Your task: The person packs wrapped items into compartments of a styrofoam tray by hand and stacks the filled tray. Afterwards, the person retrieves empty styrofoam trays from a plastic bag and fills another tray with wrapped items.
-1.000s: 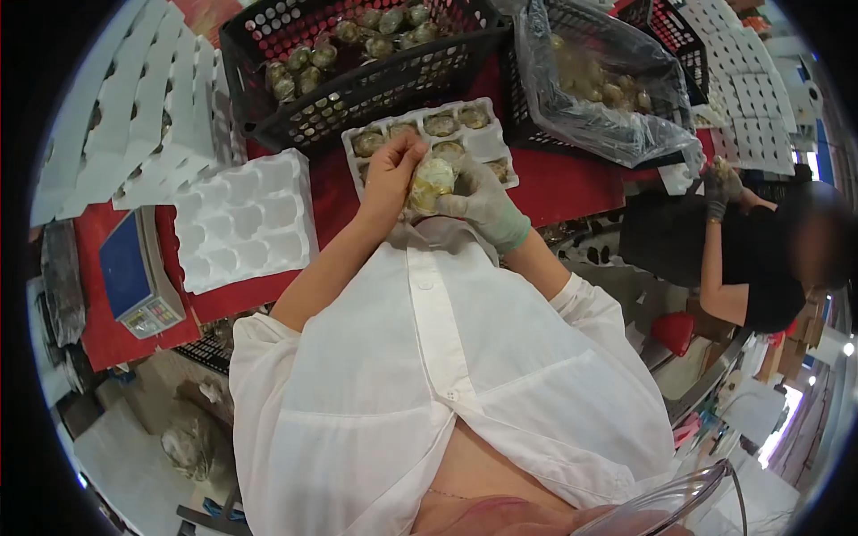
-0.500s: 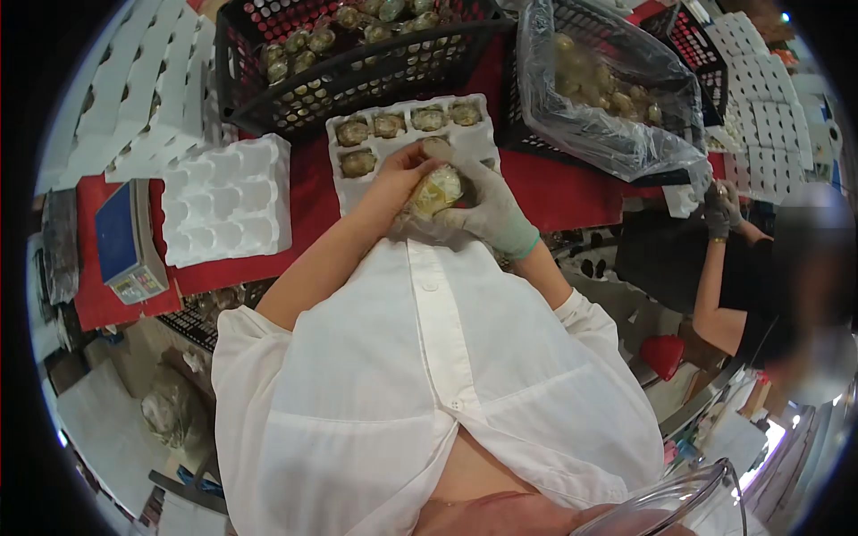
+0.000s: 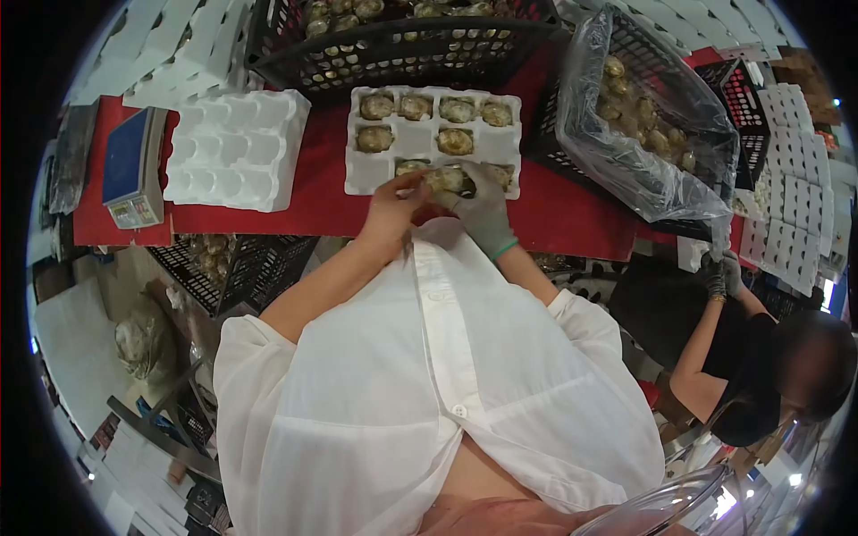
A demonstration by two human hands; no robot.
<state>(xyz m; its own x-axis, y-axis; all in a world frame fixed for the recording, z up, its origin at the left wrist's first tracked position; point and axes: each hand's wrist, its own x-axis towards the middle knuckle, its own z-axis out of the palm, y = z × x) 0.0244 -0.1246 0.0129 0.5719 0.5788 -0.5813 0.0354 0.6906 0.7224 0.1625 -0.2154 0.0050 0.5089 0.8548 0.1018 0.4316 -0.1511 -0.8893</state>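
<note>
My bare left hand (image 3: 391, 213) and my gloved right hand (image 3: 487, 214) are closed around a brownish, egg-shaped lump in clear plastic wrap (image 3: 447, 181). Both hands are over the front edge of a white molded tray (image 3: 411, 143). Similar wrapped lumps sit in the tray's back row, such as this one (image 3: 376, 107), and in some cells closer to me. My fingers and the lump partly hide the front row.
Behind the tray stands a black crate (image 3: 402, 58) of wrapped lumps. A plastic-lined crate (image 3: 648, 192) holds more at right. Stacked white trays (image 3: 234, 152) and a blue-topped scale (image 3: 130, 161) are at left on the red cloth (image 3: 572, 214). A co-worker (image 3: 715, 357) is at right.
My hands have come down from in front of my chest to the tray's front edge with the wrapped lump. More of the tray and its filled cells now shows. The view has shifted.
</note>
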